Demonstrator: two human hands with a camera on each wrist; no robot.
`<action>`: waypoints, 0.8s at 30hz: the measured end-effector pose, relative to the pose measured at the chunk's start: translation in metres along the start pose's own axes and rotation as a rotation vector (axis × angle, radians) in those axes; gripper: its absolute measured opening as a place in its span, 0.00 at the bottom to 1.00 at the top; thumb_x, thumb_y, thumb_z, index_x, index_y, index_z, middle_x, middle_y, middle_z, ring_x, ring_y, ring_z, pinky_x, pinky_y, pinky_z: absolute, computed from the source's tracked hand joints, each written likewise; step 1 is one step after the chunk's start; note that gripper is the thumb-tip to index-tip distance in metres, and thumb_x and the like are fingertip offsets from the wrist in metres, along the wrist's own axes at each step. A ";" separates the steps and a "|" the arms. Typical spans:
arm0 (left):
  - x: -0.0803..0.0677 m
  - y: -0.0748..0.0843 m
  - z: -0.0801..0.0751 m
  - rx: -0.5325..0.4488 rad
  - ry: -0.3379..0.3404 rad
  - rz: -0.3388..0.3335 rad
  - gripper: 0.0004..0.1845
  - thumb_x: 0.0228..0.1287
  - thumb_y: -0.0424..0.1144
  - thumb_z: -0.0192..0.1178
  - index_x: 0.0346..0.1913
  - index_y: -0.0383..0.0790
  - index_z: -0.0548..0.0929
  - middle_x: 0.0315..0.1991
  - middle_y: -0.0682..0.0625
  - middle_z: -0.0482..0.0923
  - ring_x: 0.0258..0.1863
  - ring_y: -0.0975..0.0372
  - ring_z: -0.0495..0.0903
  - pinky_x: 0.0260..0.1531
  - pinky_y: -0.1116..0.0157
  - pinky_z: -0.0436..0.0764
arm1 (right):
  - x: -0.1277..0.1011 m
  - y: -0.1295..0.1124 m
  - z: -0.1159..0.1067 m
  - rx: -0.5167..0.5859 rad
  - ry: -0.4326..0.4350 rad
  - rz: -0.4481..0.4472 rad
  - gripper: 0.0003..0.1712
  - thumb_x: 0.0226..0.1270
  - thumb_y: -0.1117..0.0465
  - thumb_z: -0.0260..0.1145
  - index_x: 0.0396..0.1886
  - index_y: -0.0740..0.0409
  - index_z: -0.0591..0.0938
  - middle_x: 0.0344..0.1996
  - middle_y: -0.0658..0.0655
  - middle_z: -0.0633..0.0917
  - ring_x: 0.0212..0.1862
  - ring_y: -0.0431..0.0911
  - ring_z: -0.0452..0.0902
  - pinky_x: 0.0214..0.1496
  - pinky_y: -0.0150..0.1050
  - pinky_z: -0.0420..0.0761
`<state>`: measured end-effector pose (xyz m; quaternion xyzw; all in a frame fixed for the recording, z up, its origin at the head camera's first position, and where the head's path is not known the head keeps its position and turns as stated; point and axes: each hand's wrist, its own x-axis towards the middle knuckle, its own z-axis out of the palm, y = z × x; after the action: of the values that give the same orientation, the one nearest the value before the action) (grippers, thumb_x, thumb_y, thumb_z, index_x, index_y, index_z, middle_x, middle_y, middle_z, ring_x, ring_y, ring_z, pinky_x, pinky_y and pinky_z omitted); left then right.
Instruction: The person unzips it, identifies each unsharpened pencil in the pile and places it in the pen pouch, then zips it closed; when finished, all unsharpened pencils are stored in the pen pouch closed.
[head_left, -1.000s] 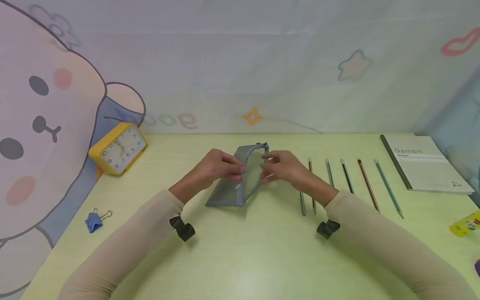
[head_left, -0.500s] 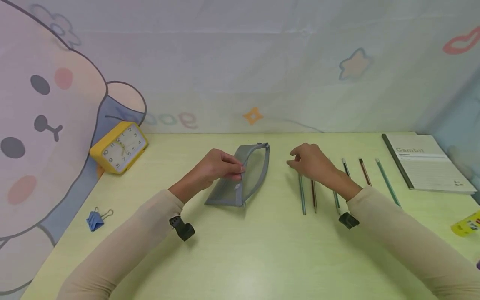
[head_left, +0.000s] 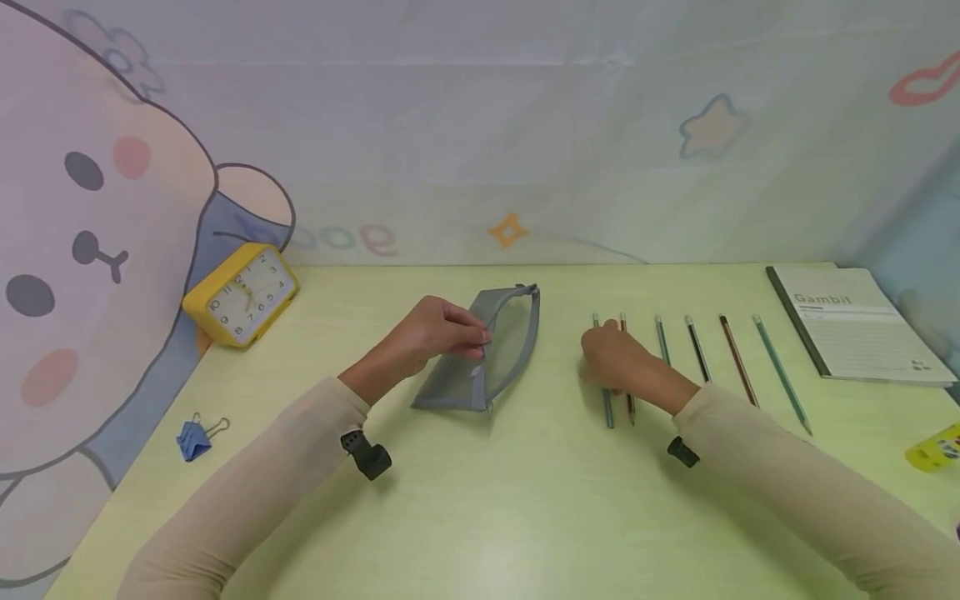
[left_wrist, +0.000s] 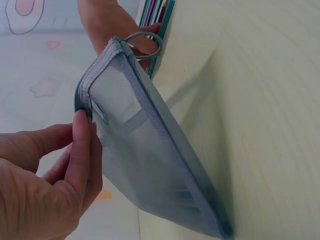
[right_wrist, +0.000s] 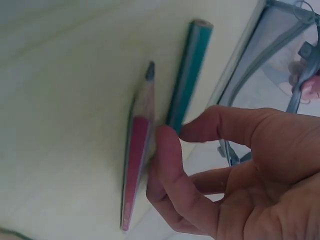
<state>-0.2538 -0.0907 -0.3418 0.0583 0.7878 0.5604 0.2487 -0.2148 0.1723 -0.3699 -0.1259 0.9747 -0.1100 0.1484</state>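
Note:
My left hand (head_left: 442, 337) pinches the upper zipper edge of a grey mesh zip pouch (left_wrist: 145, 150) standing on the table, its mouth spread apart. In the head view the pouch's open side faces right. My right hand (head_left: 618, 358) is down at the row of pencils, just right of the pouch. Its thumb and index finger pinch a green pencil (right_wrist: 191, 70), which lies on the table with its blunt end showing. Close beside it lies a red pencil (right_wrist: 137, 165) with a sharpened tip. The head view hides the middle of both pencils behind the right hand.
Several more pencils lie in a row to the right, among them a dark one (head_left: 697, 346) and a teal one (head_left: 782, 375). Beyond them are a notebook (head_left: 862, 325) and a yellow tube (head_left: 933, 450). Leftward stand a yellow clock (head_left: 240, 296) and a blue binder clip (head_left: 197, 440).
My right hand has left the pouch's mouth, moved right, and come down onto the green pencil, pinching it. The left hand keeps its hold on the pouch in the same place.

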 end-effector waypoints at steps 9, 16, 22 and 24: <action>-0.001 -0.003 -0.001 -0.009 -0.020 0.013 0.15 0.67 0.29 0.65 0.54 0.25 0.84 0.57 0.34 0.82 0.27 0.69 0.87 0.60 0.51 0.84 | 0.005 -0.009 0.009 -0.119 0.041 0.031 0.18 0.71 0.76 0.53 0.55 0.88 0.73 0.49 0.82 0.75 0.28 0.51 0.74 0.19 0.36 0.83; 0.000 -0.005 -0.003 -0.008 -0.024 0.018 0.15 0.67 0.29 0.65 0.55 0.25 0.84 0.57 0.34 0.82 0.28 0.68 0.87 0.59 0.53 0.85 | 0.004 -0.003 0.001 0.053 0.035 0.060 0.25 0.73 0.73 0.53 0.62 0.89 0.64 0.55 0.87 0.68 0.32 0.59 0.81 0.20 0.36 0.84; 0.001 -0.004 -0.003 -0.014 -0.018 0.015 0.15 0.67 0.29 0.65 0.55 0.25 0.84 0.56 0.34 0.82 0.27 0.69 0.87 0.57 0.56 0.87 | -0.004 0.000 -0.034 0.464 -0.059 -0.060 0.40 0.73 0.65 0.57 0.77 0.76 0.51 0.56 0.77 0.75 0.29 0.50 0.86 0.40 0.41 0.88; 0.000 -0.003 -0.004 -0.017 -0.017 0.016 0.15 0.67 0.29 0.65 0.55 0.25 0.84 0.56 0.34 0.83 0.27 0.69 0.87 0.57 0.56 0.86 | -0.002 0.001 -0.040 0.680 -0.142 -0.119 0.40 0.73 0.64 0.56 0.79 0.70 0.52 0.62 0.69 0.75 0.42 0.49 0.85 0.46 0.40 0.87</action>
<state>-0.2554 -0.0949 -0.3435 0.0671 0.7803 0.5686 0.2517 -0.2263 0.1813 -0.3321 -0.1333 0.8605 -0.4276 0.2426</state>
